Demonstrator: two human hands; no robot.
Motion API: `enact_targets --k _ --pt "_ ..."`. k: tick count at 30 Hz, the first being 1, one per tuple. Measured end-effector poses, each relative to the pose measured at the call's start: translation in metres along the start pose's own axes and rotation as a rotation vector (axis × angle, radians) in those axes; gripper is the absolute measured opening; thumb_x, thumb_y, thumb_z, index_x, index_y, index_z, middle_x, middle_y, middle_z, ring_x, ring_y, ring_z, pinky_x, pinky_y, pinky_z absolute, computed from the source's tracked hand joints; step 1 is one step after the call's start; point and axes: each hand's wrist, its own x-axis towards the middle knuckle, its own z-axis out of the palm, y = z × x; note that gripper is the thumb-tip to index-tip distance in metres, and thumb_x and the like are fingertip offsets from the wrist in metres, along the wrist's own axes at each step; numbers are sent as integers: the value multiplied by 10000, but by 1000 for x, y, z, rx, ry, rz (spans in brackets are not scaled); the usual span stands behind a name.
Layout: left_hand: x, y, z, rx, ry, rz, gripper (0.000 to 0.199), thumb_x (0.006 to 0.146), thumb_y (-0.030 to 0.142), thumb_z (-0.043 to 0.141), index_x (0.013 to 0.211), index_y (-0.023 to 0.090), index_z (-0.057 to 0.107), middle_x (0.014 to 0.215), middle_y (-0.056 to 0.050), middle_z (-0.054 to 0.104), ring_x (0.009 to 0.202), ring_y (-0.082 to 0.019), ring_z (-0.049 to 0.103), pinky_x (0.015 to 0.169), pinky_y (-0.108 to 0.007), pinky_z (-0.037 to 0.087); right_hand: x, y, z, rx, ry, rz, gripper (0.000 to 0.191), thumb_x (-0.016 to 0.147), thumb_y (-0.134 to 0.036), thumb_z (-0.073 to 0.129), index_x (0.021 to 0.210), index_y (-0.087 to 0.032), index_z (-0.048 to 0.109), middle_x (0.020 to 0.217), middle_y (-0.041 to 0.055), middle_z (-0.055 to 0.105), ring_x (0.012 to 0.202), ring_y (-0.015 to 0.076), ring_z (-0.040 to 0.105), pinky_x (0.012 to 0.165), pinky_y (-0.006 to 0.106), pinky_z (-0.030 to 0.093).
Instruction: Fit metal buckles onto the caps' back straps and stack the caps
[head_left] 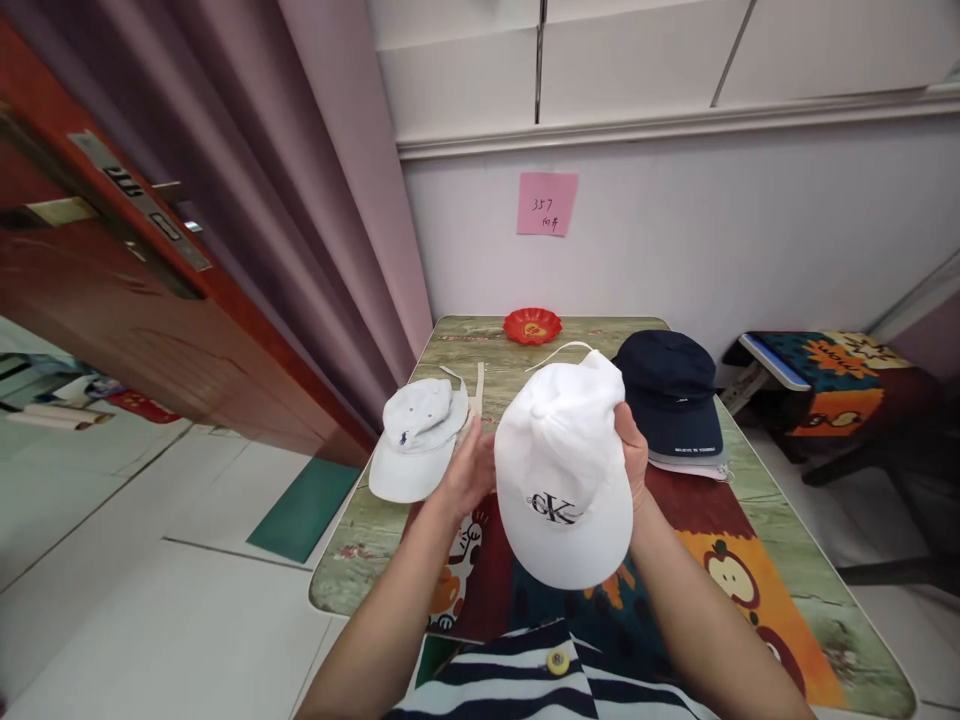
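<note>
A white baseball cap [559, 450] with a black "CK" logo is held up over the table, brim toward me. My right hand [634, 455] grips its right side, with the fingers partly hidden by the cap. At the cap's left side is my left hand [472, 468], fingers stretched out and palm toward it; whether it touches the cap is hard to tell. A pale cap [418, 440] with a small dark logo lies just left of that hand, its straps loose. To the right, a navy cap [667, 385] rests on top of other light-coloured headwear.
A red scalloped dish [532, 326] stands at the back of the wood-patterned table [341, 575]. A colourful printed cloth [780, 600] covers its front part. A pink note [547, 204] is stuck on the wall. A curtain and a wooden door [150, 300] border the left; another cloth-covered surface [847, 375] is at right.
</note>
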Motion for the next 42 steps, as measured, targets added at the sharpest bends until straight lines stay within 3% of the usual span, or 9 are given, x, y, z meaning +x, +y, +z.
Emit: enact_targets --k 3,5,12,17,22,25,29,36,42 --pt "1 -24 -3 -226 -211 -195 761 888 774 444 1313 179 655 1259 -137 721 1267 -356 601 1105 -472 399 -1 -1 1 10 42 -32 557 906 -696 466 1146 -277 745 1243 35 747 1364 307 550 1212 514 340" --pt "0 -29 2 -293 -264 -180 924 843 864 357 1365 147 616 1310 -164 691 1343 -387 538 1152 -503 344 -1 -1 -5 -46 66 -40 598 899 -707 456 1191 -263 730 1218 48 756 1347 315 563 1201 514 358" --pt "-6 -11 27 -133 -94 132 1129 642 1034 245 1317 219 638 1236 -153 715 1330 -396 535 1042 -512 452 1 9 -38 -501 163 -65 764 875 -789 305 1311 -282 676 1259 40 737 1311 342 590 1123 498 458" --pt "-11 -3 23 17 -40 177 990 672 997 355 1216 235 678 1118 -138 747 1247 -383 598 967 -505 502 -5 10 -56 -595 99 19 855 847 -842 286 1343 -249 651 1248 76 743 1206 363 662 1050 528 498" --pt "8 29 14 125 -5 4 539 758 681 698 951 178 720 909 -135 760 1000 -336 708 877 -466 552 3 -19 -57 -603 179 -73 627 810 -728 587 1184 -241 714 1152 96 775 1130 359 693 999 523 515" --pt "19 58 25 154 71 128 376 691 491 836 854 183 695 807 -72 736 776 -225 697 748 -360 562 12 -47 -45 -630 145 -176 467 740 -530 777 1112 -255 718 1100 55 778 1013 290 717 934 426 539" --pt "21 79 44 385 -28 246 317 678 375 872 844 171 695 742 -19 691 628 -125 611 606 -249 486 18 -67 -41 -769 114 -262 375 666 -408 844 961 -230 696 886 18 749 781 201 678 766 323 534" --pt "24 37 31 714 2 290 180 741 325 755 787 165 687 734 2 632 644 -117 535 584 -228 395 5 -44 -76 -1255 105 -205 230 789 -331 645 951 -176 698 937 42 715 851 202 635 752 301 498" --pt "28 21 25 757 -23 294 174 762 335 720 802 169 683 756 5 635 646 -122 525 594 -231 390 -5 -38 -42 -1574 1 -219 350 866 -426 615 1122 -218 731 996 69 753 907 247 678 667 292 478"
